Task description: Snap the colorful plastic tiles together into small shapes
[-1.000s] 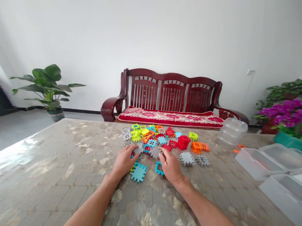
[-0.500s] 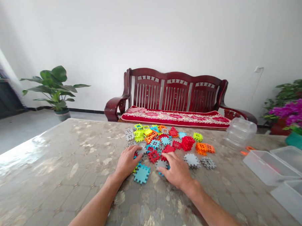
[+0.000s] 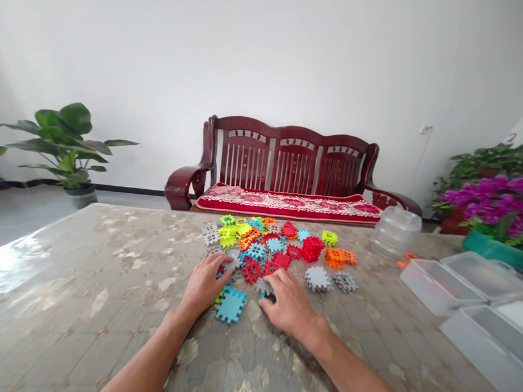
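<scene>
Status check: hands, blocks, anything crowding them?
Left hand flat on blocks at pile's near edge. Right hand closed over grey block. Blue block lies between the hands. Clear bins to the right, apart.

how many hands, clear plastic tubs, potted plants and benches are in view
hands: 2, the left hand and the right hand, both on the toy tiles
clear plastic tubs: 4, one round, three rectangular
potted plants: 2, a leafy one and a flowering one
benches: 1
total: 9
</scene>
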### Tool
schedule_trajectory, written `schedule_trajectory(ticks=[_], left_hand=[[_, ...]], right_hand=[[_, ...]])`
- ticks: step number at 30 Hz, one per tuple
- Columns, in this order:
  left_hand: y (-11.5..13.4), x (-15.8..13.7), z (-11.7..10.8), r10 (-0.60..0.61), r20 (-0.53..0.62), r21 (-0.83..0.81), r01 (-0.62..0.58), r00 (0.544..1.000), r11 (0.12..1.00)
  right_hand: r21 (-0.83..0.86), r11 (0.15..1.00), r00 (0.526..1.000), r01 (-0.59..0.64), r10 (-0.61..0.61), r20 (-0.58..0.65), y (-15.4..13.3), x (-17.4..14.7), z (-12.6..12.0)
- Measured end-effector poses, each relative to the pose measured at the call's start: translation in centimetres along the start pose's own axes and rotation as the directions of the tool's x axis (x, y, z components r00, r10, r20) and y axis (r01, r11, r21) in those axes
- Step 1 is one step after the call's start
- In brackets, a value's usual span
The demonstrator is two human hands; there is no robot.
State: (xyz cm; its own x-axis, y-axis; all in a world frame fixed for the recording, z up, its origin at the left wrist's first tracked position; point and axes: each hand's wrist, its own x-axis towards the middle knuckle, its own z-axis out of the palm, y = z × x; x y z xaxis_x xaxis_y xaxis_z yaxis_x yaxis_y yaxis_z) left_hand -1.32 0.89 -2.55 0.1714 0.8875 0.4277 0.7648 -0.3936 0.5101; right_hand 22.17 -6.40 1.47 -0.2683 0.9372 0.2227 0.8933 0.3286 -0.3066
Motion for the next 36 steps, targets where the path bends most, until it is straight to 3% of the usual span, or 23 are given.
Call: schedule_trajectory(ticks=[14,18,23,27,30,36], left_hand=[[-0.1,0.1,-0.1,0.009,0.009,0.008,-0.009,1.000,1.000],[-0.6,0.2,0.2,0.016,0.009,0.014,-0.016,1.000,1.000],[-1.1,0.2,0.5,0.029,0.007,0.029,-0.029,1.000,0.999],[-1.2,0.2,0.5,0.022,0.016,0.023,-0.022,1.000,0.999],[-1.2,0.3,0.5,0.013,0.024,0.017,-0.013,1.000,1.000],[-1.4,0.4,0.5,0.009,0.016,0.012,-0.009,1.000,1.000]], right_hand=[[0.065,0.998,0.998,0.026,-0.022,-0.060,0.0,0.1,0.6],[0.178,0.981,0.987,0.075,-0.049,-0.150,0.8,1.0,-1.3],[0.456,0.890,0.971,0.021,0.091,-0.221,6.4,2.3,-7.3],[0.434,0.888,0.930,-0.152,0.277,-0.243,13.0,1.1,-10.3],[0.384,0.887,0.903,-0.257,0.362,-0.230,16.9,-0.7,-10.2],[0.352,0.897,0.912,-0.269,0.354,-0.205,20.7,-3.4,-8.6]])
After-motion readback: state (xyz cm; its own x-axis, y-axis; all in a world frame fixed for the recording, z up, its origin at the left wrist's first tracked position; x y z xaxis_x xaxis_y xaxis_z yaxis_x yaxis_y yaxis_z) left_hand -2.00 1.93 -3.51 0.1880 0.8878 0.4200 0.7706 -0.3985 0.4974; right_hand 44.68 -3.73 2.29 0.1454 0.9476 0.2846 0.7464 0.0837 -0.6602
